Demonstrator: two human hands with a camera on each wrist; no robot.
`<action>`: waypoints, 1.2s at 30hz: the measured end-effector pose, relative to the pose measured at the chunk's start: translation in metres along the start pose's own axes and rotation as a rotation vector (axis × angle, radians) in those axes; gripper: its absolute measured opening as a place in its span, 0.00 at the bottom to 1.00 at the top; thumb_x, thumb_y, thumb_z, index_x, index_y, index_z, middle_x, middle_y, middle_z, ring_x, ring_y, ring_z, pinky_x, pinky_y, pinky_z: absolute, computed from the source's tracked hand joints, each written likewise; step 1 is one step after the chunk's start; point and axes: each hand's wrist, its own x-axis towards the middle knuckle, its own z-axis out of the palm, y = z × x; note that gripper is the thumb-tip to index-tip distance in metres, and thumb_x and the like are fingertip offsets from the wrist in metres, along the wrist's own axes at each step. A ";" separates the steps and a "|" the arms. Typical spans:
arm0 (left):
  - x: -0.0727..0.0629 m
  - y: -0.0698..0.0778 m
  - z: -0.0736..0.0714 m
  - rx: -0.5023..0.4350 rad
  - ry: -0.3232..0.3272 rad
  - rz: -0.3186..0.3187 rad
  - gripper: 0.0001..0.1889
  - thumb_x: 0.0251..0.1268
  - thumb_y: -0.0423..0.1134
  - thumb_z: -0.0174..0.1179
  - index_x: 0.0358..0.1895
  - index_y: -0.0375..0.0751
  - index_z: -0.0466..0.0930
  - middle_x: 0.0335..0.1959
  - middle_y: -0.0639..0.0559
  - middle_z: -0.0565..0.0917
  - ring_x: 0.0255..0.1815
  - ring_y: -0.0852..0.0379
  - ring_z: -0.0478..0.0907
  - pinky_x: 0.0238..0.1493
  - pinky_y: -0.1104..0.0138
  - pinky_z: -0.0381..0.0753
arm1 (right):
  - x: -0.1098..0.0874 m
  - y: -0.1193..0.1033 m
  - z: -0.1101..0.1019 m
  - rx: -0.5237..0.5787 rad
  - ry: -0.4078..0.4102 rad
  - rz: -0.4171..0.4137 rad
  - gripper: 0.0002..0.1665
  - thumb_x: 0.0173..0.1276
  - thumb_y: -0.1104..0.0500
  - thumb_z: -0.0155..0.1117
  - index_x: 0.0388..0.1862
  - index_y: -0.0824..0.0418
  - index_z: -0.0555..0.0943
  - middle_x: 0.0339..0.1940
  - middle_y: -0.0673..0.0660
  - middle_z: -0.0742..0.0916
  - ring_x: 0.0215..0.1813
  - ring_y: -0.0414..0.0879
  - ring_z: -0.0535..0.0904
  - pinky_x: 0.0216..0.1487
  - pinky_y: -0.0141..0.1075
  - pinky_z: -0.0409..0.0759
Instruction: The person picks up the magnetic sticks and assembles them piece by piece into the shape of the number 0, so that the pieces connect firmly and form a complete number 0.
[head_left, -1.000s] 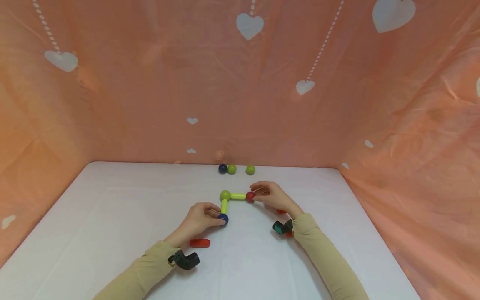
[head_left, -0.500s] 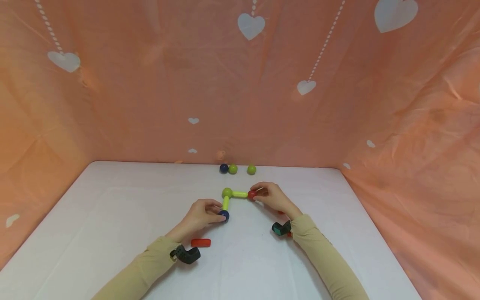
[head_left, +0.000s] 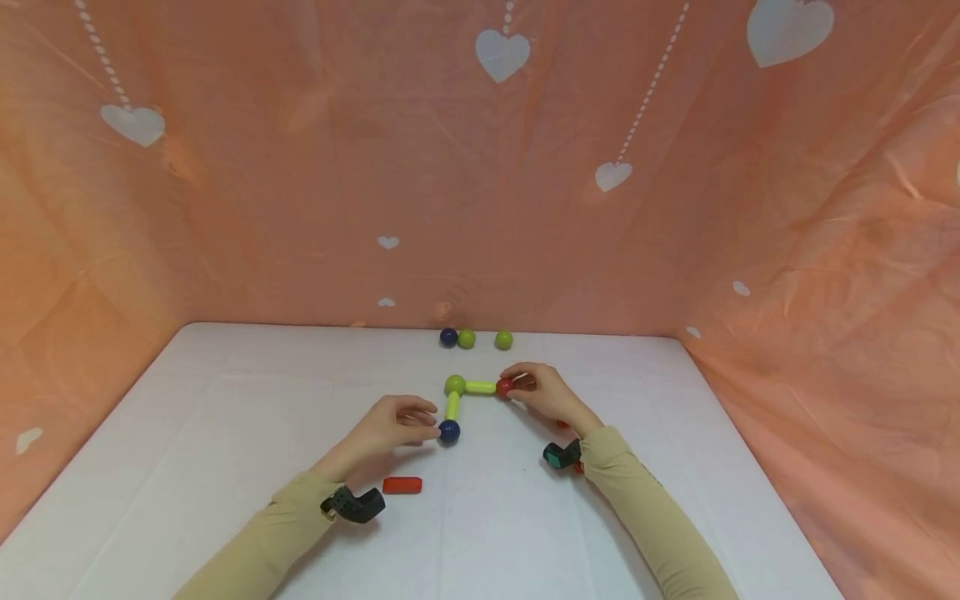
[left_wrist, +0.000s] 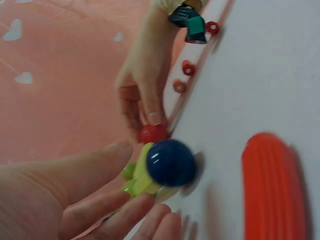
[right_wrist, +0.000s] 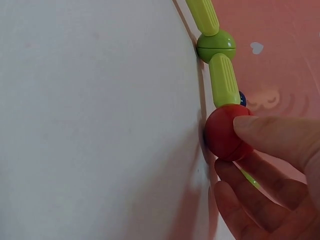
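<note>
Two yellow-green rods (head_left: 480, 387) meet at a green ball (head_left: 455, 385) and form an L on the white table. A dark blue ball (head_left: 449, 432) sits at the near end of the L, and a red ball (head_left: 504, 388) at its right end. My right hand (head_left: 551, 395) pinches the red ball between thumb and fingers; the right wrist view shows the thumb on the red ball (right_wrist: 226, 132). Beside the blue ball is my left hand (head_left: 386, 427), its fingers loose and holding nothing. The left wrist view shows a gap between them and the blue ball (left_wrist: 171, 163).
A loose red rod (head_left: 402, 485) lies near the left wrist. More red rods (left_wrist: 188, 68) lie by the right forearm, partly hidden from the head view. At the table's far edge stand a blue ball (head_left: 448, 337) and two green balls (head_left: 503, 340). An orange curtain hangs behind.
The L-shaped piece shifted slightly away from me. My left hand has then let go of the blue ball and drawn back left. The right hand stays on the red ball.
</note>
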 end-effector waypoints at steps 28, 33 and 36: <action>-0.043 0.006 -0.024 0.293 -0.306 0.094 0.25 0.44 0.33 0.76 0.49 0.35 0.80 0.37 0.50 0.82 0.37 0.50 0.76 0.36 0.68 0.78 | -0.004 -0.001 0.001 -0.006 0.014 0.018 0.18 0.63 0.65 0.67 0.53 0.61 0.80 0.48 0.55 0.84 0.47 0.48 0.81 0.51 0.39 0.80; -0.044 0.001 -0.017 0.304 -0.278 0.123 0.23 0.43 0.31 0.76 0.47 0.36 0.81 0.35 0.52 0.82 0.34 0.52 0.74 0.34 0.69 0.77 | -0.004 -0.003 0.001 -0.001 0.019 0.017 0.18 0.63 0.66 0.67 0.53 0.61 0.80 0.48 0.55 0.84 0.47 0.48 0.81 0.51 0.39 0.80; -0.044 -0.001 -0.013 0.324 -0.245 0.144 0.22 0.42 0.29 0.76 0.45 0.36 0.81 0.32 0.53 0.81 0.31 0.54 0.73 0.32 0.69 0.76 | -0.004 -0.003 0.002 -0.006 0.018 0.027 0.18 0.63 0.65 0.67 0.53 0.60 0.81 0.48 0.54 0.84 0.48 0.47 0.81 0.51 0.39 0.80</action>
